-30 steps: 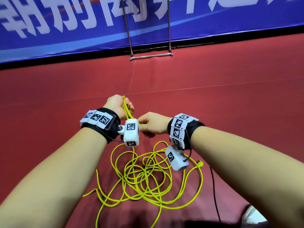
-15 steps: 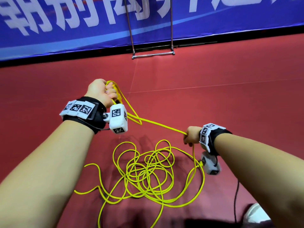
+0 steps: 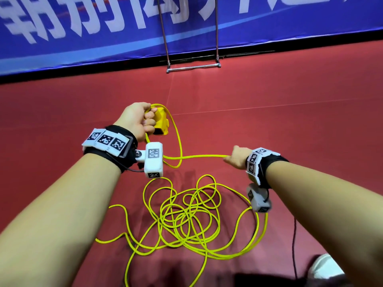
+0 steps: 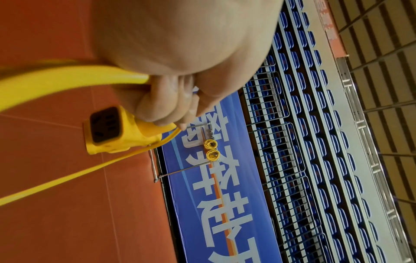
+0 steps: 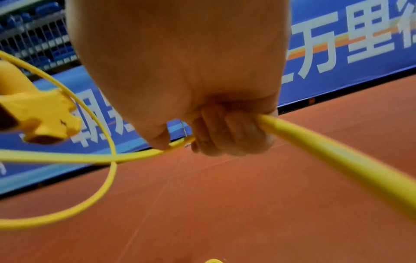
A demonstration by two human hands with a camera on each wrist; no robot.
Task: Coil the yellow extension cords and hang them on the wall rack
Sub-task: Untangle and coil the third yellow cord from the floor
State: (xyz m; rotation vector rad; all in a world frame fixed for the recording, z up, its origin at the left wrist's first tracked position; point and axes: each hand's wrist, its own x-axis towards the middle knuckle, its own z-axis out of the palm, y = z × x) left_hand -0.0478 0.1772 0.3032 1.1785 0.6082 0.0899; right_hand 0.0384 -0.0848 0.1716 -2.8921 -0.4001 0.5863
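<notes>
Left hand (image 3: 138,119) gripping cord (image 3: 202,156) beside its socket (image 3: 161,122). Right hand (image 3: 237,157) fisted around cord, stretching it above tangle (image 3: 186,216) on floor (image 3: 290,125).

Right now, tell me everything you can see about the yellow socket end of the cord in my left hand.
The socket end is a chunky yellow block, plastic or rubber by its look, with a flared base and a dark face pierced by several slots. It hangs off the floor, face tilted away from the palm. The left hand grips its narrow neck along with a loop of the thin yellow cord, which runs on to the right hand.
</notes>
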